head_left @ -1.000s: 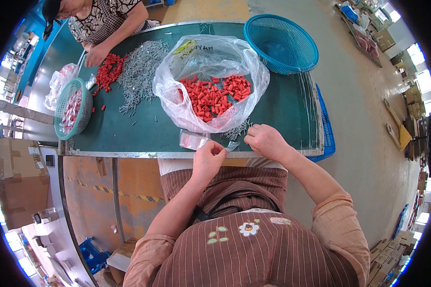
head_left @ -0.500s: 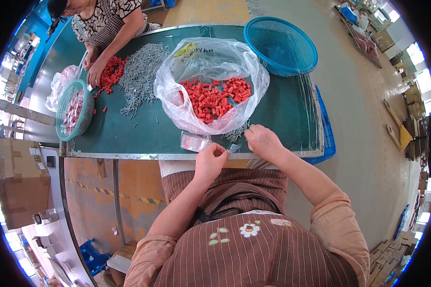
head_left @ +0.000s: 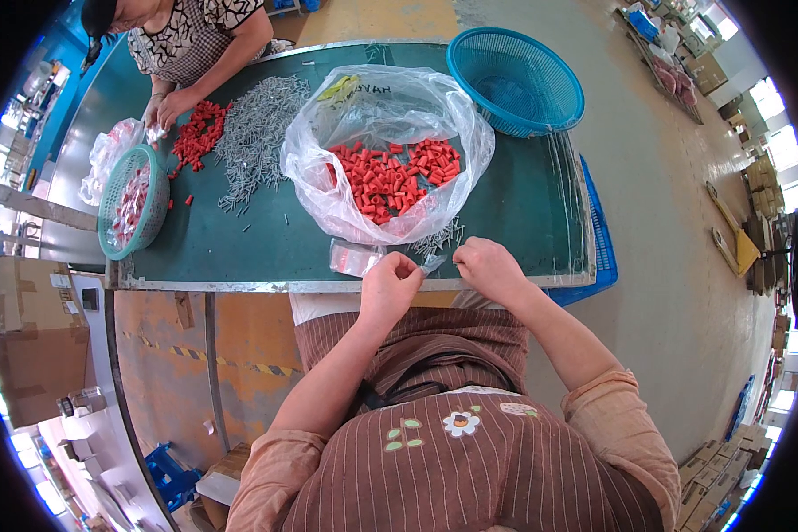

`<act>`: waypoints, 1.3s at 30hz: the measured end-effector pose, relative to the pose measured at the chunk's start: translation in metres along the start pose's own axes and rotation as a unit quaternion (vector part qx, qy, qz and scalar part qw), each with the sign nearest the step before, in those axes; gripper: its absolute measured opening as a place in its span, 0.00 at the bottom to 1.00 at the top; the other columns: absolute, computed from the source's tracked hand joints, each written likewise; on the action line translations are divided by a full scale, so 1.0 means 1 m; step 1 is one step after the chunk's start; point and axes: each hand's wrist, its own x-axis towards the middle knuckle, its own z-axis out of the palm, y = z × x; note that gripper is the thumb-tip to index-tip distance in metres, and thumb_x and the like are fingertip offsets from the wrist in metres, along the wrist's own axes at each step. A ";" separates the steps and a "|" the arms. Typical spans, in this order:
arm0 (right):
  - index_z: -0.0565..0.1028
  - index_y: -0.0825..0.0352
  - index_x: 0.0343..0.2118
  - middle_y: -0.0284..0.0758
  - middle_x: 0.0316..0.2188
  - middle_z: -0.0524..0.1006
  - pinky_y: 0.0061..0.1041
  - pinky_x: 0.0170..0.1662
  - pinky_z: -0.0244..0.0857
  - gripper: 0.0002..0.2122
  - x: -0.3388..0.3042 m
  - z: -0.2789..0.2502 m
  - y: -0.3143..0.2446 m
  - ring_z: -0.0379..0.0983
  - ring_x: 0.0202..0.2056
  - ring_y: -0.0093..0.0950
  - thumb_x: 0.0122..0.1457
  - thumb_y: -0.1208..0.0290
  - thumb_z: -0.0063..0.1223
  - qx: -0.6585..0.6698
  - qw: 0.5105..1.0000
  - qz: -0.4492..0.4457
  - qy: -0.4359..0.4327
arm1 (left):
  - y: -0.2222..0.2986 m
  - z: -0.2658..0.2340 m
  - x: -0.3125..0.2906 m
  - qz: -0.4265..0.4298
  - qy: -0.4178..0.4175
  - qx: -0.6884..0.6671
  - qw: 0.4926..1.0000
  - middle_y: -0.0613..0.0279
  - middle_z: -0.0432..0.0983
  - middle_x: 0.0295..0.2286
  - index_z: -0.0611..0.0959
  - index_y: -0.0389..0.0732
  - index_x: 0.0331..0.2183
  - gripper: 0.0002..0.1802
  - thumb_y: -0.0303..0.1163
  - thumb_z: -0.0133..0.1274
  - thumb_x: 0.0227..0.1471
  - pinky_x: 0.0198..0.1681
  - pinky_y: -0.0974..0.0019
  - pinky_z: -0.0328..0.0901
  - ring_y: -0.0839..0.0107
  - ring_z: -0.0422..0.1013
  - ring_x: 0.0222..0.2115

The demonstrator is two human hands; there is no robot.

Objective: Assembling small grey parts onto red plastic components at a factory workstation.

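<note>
My left hand (head_left: pixel 391 285) is closed, pinching a small clear plastic bag (head_left: pixel 433 263) at the table's near edge. To its right my right hand (head_left: pixel 490 271) has its fingers pressed together; whatever is in them is too small to make out. Just beyond that hand lies a small pile of grey screws (head_left: pixel 441 238). Several small clear bags (head_left: pixel 355 258) rest flat by my left fingers. Behind them stands a large open clear plastic bag (head_left: pixel 301 164), with red plastic wall plugs (head_left: pixel 390 186) heaped inside.
A blue basket (head_left: pixel 516 84) stands at the table's far right corner. Left of the big bag are a broad heap of screws (head_left: pixel 259 133) and loose red plugs (head_left: pixel 197 133). A pale green basket (head_left: pixel 154 208) holds filled bags. A co-worker's hands (head_left: pixel 168 108) work at the far left.
My right hand has drawn back slightly from the screw pile toward the table edge. My left hand stays on the small bag. The co-worker's hands have moved away from the red plugs.
</note>
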 end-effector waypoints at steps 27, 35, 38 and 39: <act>0.73 0.68 0.30 0.39 0.40 0.73 0.32 0.49 0.61 0.07 0.006 -0.015 -0.030 0.68 0.44 0.38 0.47 0.76 0.56 0.306 0.948 0.010 0.082 | 0.018 0.009 0.012 0.005 -0.096 -0.033 0.995 0.64 0.74 0.22 0.80 0.32 0.31 0.12 0.32 0.57 0.47 0.17 0.71 0.69 0.78 0.69 0.19; 0.74 0.67 0.32 0.39 0.41 0.73 0.32 0.50 0.60 0.09 0.007 -0.032 -0.024 0.67 0.45 0.39 0.45 0.77 0.57 0.277 0.959 -0.026 0.046 | 0.018 0.009 0.016 -0.019 -0.102 -0.057 0.993 0.65 0.75 0.23 0.80 0.32 0.30 0.12 0.33 0.57 0.48 0.20 0.71 0.69 0.79 0.70 0.21; 0.74 0.67 0.33 0.39 0.42 0.73 0.32 0.51 0.60 0.10 0.005 -0.039 -0.021 0.67 0.46 0.38 0.45 0.78 0.57 0.289 0.956 -0.012 0.055 | 0.027 0.008 0.014 0.000 -0.087 -0.007 0.996 0.66 0.76 0.23 0.81 0.33 0.29 0.11 0.32 0.57 0.47 0.26 0.72 0.67 0.79 0.70 0.22; 0.74 0.67 0.33 0.39 0.42 0.73 0.32 0.51 0.60 0.10 0.004 -0.042 -0.020 0.67 0.46 0.38 0.45 0.78 0.57 0.289 0.956 -0.011 0.057 | 0.030 0.008 0.014 0.001 -0.089 -0.007 0.996 0.66 0.76 0.23 0.81 0.33 0.29 0.11 0.32 0.57 0.47 0.26 0.72 0.67 0.79 0.70 0.22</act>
